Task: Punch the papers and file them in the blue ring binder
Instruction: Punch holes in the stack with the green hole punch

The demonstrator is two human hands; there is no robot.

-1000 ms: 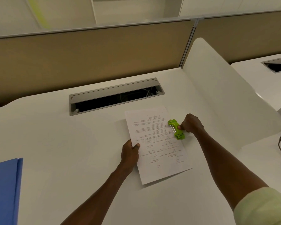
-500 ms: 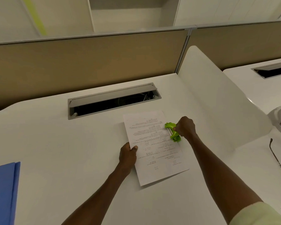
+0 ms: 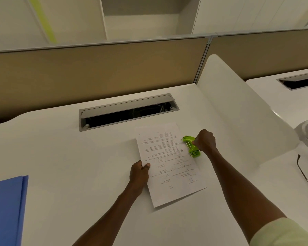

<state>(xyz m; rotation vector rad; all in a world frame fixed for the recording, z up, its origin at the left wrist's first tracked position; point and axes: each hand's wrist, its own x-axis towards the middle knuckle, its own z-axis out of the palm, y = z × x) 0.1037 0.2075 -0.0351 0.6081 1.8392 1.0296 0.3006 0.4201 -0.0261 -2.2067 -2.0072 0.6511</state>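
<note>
Papers lie flat and slightly askew on a white worktop, their right edge fed into a small green hole punch. The right hand is closed over the punch from the outer side, while the left hand is pinched on the sheets' left edge, thumb on top.

The sheets look thin, light and limp, so they would likely slide or fan apart on the smooth surface unless held down; the margins, where both hands now work, seem the safest place to take hold without creasing the print. The punch appears to be light plastic and liable to skid under pressure, so a firm downward press looks wiser than a squeeze from the side.

Off at the left edge of the view, well apart from the sheets, lies the blue ring binder, closed as far as can be told. Behind the papers an open cable hatch cuts into the surface, a gap loose sheets could slip into. A curved white divider rises just to the right of the punching hand and limits elbow room there. Beyond it, spectacles and a pale object rest on the neighbouring desk.
</note>
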